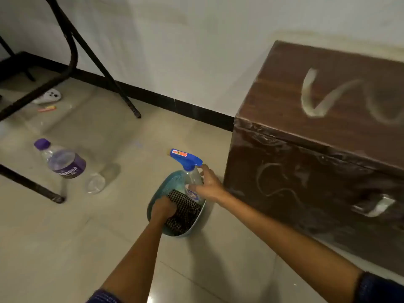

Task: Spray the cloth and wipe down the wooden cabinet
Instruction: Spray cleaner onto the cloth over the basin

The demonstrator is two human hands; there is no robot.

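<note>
Reaching down with both bare hands into a small teal perforated plastic basket [155, 199] set on the pale tiled floor [65, 248], just beside the dark brown wooden cabinet [317, 149]. Left hand [163, 208] pressed onto a black-and-white checked cloth [185, 212] lying inside the basket, fingers curled closed on the fabric, grip tight around a bunch of it. Right hand [208, 186] wrapped around the neck and upper body of a clear plastic spray bottle with a blue trigger head [185, 159], grip closed on it, bottle upright with its base in the basket and its nozzle pointing left, away from the cabinet. Pale dusty streaks and curved smears across the cabinet's top and front face; a metal handle [373, 206] low on the front. Lying on the floor to the left, well apart from the basket: a clear water bottle with a purple cap and purple label [63, 160], near black metal furniture legs [72, 51]. Dark blue sleeve cuffs at the bottom edge.
</note>
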